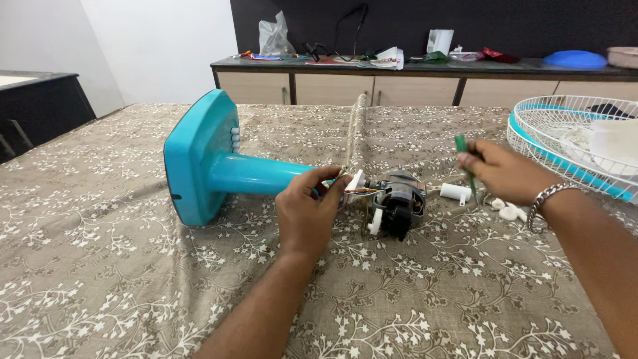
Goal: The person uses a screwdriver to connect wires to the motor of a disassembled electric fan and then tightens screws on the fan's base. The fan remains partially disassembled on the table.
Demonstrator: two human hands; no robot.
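Left hand (307, 211) pinches wires by fan motor (399, 199), fingertips hidden; right hand (503, 171) grips green tool (464, 161), probably screwdriver, tip obscured.

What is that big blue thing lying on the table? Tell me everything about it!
It is a turquoise fan stand, smooth like plastic, lying on its side on the patterned tablecloth. Its flat, rounded-square base stands on edge at the left, with a row of small white buttons on top. A round neck runs right to the bare motor, where coloured wires show. The left hand grips the neck's end; the right hand, apart from it, holds a green screwdriver.
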